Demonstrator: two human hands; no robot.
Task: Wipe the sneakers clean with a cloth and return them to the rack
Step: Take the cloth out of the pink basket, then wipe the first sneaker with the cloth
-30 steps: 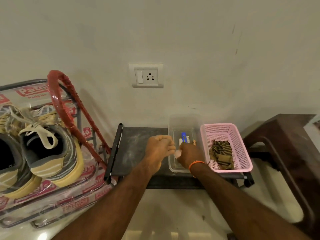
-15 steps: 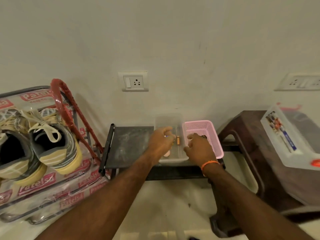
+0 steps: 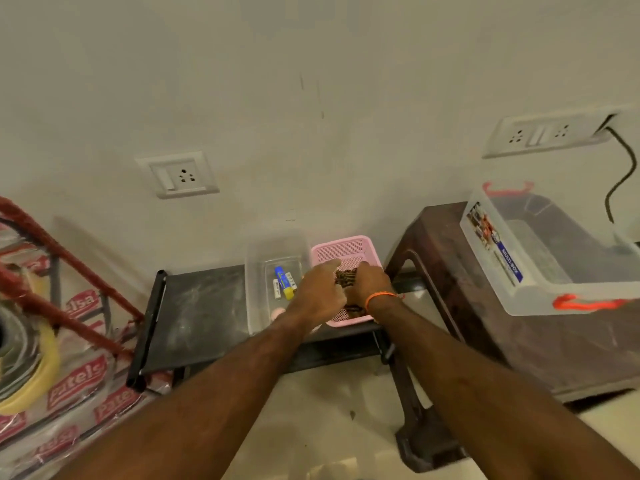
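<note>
While both my hands reach into the pink basket (image 3: 346, 244), my right grip (image 3: 369, 282) closes on the striped cloth (image 3: 346, 277); my left grip (image 3: 320, 289) stays loosely curled just beside it. Yanking could tip the light basket off the worktop (image 3: 197, 306).

Pink mesh basket (image 3: 346, 245), brown-and-black striped cloth (image 3: 346, 276), red rack (image 3: 69, 261) bars

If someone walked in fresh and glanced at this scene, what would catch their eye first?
Most likely the two hands meeting in the pink basket on the low black stand: the left hand and right hand both reach onto the dark striped cloth inside it. Next, the red-framed shoe rack at the far left, and the clear storage box with orange handles on the brown stool at right.
</note>
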